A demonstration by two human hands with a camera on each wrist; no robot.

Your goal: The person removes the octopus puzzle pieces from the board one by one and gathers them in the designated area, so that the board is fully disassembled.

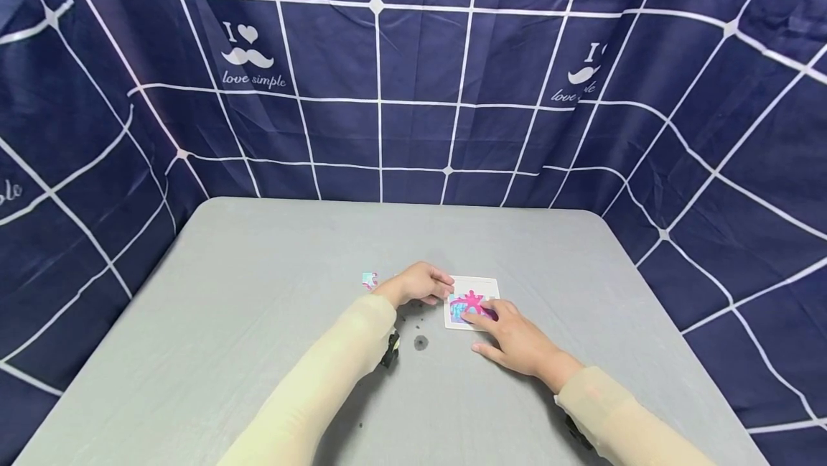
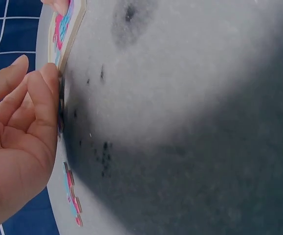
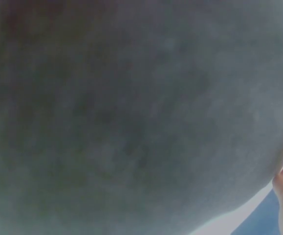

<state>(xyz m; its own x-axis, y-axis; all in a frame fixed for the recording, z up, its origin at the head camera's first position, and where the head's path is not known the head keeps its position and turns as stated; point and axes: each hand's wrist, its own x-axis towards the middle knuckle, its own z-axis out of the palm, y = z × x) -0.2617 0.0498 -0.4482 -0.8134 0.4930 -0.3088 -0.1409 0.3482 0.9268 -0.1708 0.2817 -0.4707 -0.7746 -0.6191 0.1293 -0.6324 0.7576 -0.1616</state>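
Two bare hands at a partly filled jigsaw on a grey desk [image 1: 258, 308]. The white, nearly square jigsaw tray with rounded corners [image 1: 460, 284] lies flat between the hands, well out from the desk's near edge; its white surface shows along the far side. Nearer, the flat pink, turquoise and lilac picture section [image 1: 472, 302] lies inside the rim. The right hand [image 1: 519, 340] is spread over the near right part, fingers extended and gripping nothing, one fingertip on the picture, thumb off the tray. The left hand [image 1: 416, 283] has bent fingers at the tray's left edge; whether they pinch it cannot be told. A loose turquoise-and-pink jigsaw piece [image 1: 369, 280] lies on the desk beyond the left forearm, apart from the tray.

The step in hand appears to be pressing and aligning the section. Good practice: brace the left rim lightly, press straight down with flat fingertips, check that seams lie level, and avoid sideways force, which could lift neighbouring tabs.
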